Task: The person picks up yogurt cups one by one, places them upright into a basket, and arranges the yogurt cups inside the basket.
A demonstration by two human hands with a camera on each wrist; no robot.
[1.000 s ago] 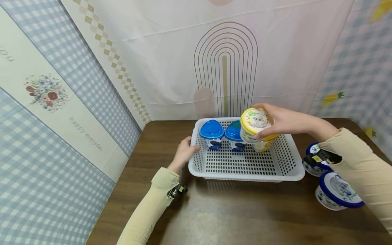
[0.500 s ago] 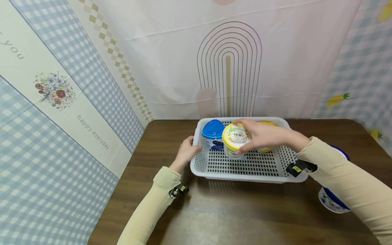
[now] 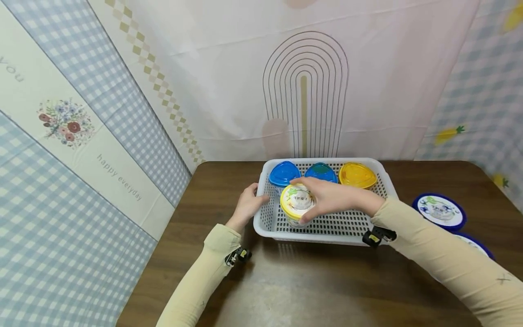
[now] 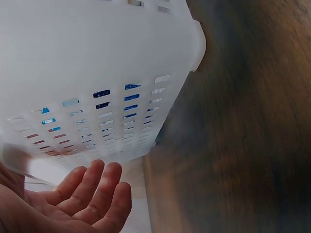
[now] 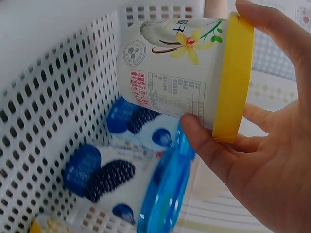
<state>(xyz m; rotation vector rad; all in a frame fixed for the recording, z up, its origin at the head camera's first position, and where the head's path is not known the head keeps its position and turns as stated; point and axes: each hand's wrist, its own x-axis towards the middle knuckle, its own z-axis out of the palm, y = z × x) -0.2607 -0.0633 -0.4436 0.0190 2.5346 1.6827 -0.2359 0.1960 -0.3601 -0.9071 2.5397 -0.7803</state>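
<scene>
My right hand [image 3: 327,198] grips a round white cup [image 5: 170,68] by its yellow lid, fingers and thumb at the lid's rim. A vanilla flower and printed text show on the cup's side. The cup is over the front left part of a white perforated basket [image 3: 324,237]. My left hand [image 3: 247,205] holds the basket's left rim, thumb over the edge, and its other fingers lie along the outside wall in the left wrist view. Behind the held cup, a blue-lidded cup [image 3: 284,172], a second blue-lidded cup [image 3: 321,172] and a yellow-lidded triangular cup [image 3: 357,175] stand in the basket.
Right of the basket, a dark-blue-lidded tub [image 3: 440,211] stands on the brown wooden table [image 3: 286,281]. Another dark-blue-lidded tub [image 3: 476,243] is partly hidden by the right sleeve. A patterned cloth [image 3: 229,91] hangs behind the table.
My right hand has carried the round yellow-lidded cup leftward and nearer the front, lower over the basket. The cups at the back are uncovered again. My left hand stays on the rim.
</scene>
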